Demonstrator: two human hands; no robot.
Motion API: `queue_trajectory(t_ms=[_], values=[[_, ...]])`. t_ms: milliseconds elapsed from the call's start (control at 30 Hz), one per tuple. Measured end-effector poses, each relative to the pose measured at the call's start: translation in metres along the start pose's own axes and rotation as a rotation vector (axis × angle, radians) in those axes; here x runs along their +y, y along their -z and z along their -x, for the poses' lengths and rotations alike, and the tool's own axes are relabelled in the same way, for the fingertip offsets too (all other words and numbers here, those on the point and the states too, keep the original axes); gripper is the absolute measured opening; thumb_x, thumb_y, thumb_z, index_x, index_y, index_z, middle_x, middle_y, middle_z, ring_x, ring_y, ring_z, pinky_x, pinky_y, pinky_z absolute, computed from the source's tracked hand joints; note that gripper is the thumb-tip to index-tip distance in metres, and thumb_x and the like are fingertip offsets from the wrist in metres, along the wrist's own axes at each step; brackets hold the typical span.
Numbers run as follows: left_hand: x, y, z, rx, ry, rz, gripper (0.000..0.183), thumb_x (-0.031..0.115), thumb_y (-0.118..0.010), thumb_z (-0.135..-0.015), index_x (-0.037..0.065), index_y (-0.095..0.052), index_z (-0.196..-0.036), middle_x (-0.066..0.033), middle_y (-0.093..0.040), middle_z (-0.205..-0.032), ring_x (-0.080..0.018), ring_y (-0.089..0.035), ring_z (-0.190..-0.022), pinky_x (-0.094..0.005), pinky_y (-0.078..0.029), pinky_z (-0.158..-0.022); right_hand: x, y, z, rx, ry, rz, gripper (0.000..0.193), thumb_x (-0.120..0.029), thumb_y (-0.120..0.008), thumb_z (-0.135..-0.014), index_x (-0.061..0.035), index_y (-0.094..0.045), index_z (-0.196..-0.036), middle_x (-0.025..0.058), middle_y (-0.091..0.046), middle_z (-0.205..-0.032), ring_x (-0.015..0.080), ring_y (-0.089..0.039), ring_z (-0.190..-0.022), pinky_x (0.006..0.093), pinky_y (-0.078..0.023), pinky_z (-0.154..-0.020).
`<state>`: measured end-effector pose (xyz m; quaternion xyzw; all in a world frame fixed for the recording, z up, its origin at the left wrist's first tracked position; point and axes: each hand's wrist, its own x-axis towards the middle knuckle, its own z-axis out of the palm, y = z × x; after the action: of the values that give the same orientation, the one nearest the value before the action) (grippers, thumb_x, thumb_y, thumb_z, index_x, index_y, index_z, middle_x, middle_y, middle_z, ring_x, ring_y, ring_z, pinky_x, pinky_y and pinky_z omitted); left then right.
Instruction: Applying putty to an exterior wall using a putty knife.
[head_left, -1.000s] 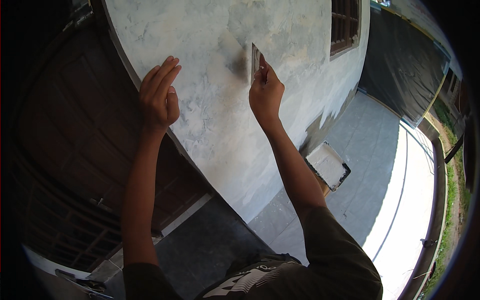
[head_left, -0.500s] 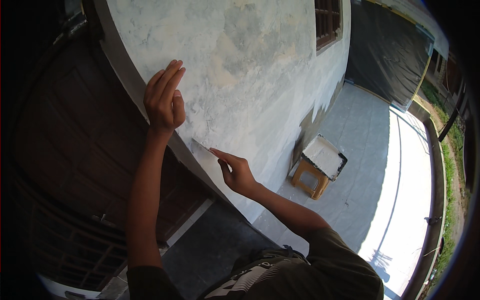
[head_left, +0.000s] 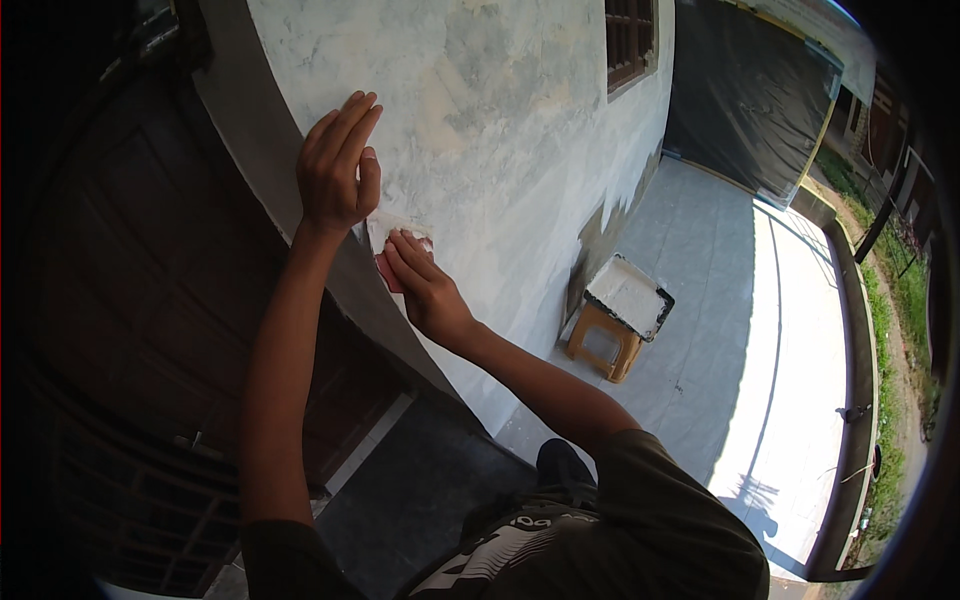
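Note:
My right hand (head_left: 432, 300) presses a flat reddish putty scraper (head_left: 388, 274) against the wall, close to its left corner. White putty is smeared over the scraper's face, and my fingers lie across it. Higher up, my left hand (head_left: 338, 175) rests by the same corner with its fingers stretched upward and nothing in it. The wall (head_left: 480, 190) is patchy white and grey with rough skim marks.
A black-rimmed tray (head_left: 630, 295) of white putty sits on a tan plastic stool (head_left: 603, 343) at right. A dark panelled door (head_left: 110, 240) fills the left side. A barred window (head_left: 628, 45) and dark plastic sheeting (head_left: 745, 95) are farther off.
My right hand has moved up and left along the wall, and the scraper has turned from edge-on to showing its broad face. The left hand stays by the corner.

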<state>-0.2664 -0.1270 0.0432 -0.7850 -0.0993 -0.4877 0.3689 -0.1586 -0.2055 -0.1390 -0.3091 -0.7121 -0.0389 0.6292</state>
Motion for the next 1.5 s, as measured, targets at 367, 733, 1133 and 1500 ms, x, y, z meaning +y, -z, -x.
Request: queue_trajectory(t_ms=[367,733,1133,1500], values=[[-0.049,0.029,-0.085,-0.281,-0.21,-0.298,0.046,0.01,-0.057,-0.089,0.002,-0.059,-0.134,-0.0077,-0.054,-0.147,-0.0232,-0.042,-0.143,-0.0445,-0.034,-0.117,0.034,0.064,0.01,0.158,-0.487,-0.19,0.033,-0.007,-0.055,-0.1,0.0009,-0.061,-0.132,0.02,-0.073,-0.1,0.0193,-0.07,-0.094,0.0318,-0.053,-0.086],[-0.037,0.025,-0.081,-0.262,-0.197,-0.402,0.038,0.014,-0.059,-0.086,0.005,-0.07,-0.122,-0.0045,-0.063,-0.138,-0.0179,-0.052,-0.136,-0.0419,-0.038,-0.114,0.072,0.073,-0.154,0.439,-0.194,0.167,0.03,-0.001,-0.057,-0.096,0.0027,-0.063,-0.125,0.0226,-0.072,-0.096,0.0342,-0.071,-0.08,0.0377,-0.053,-0.068],[-0.046,0.03,-0.077,-0.238,-0.232,-0.288,0.033,0.013,-0.054,-0.089,0.006,-0.073,-0.114,-0.0045,-0.068,-0.13,-0.0188,-0.058,-0.13,-0.0412,-0.039,-0.111,0.021,0.05,-0.043,0.334,-0.294,-0.258,0.032,0.005,-0.058,-0.095,0.0036,-0.063,-0.127,0.0203,-0.073,-0.11,0.0286,-0.073,-0.101,0.0298,-0.054,-0.086],[-0.041,0.028,-0.071,-0.245,-0.208,-0.287,0.03,0.012,-0.056,-0.086,0.007,-0.075,-0.109,-0.0029,-0.069,-0.129,-0.0161,-0.058,-0.129,-0.04,-0.038,-0.112,0.015,-0.005,-0.049,0.073,0.106,0.059,0.062,0.015,-0.054,-0.079,0.0074,-0.046,-0.14,0.0262,-0.04,-0.151,0.0443,-0.038,-0.142,0.049,-0.039,-0.114]])
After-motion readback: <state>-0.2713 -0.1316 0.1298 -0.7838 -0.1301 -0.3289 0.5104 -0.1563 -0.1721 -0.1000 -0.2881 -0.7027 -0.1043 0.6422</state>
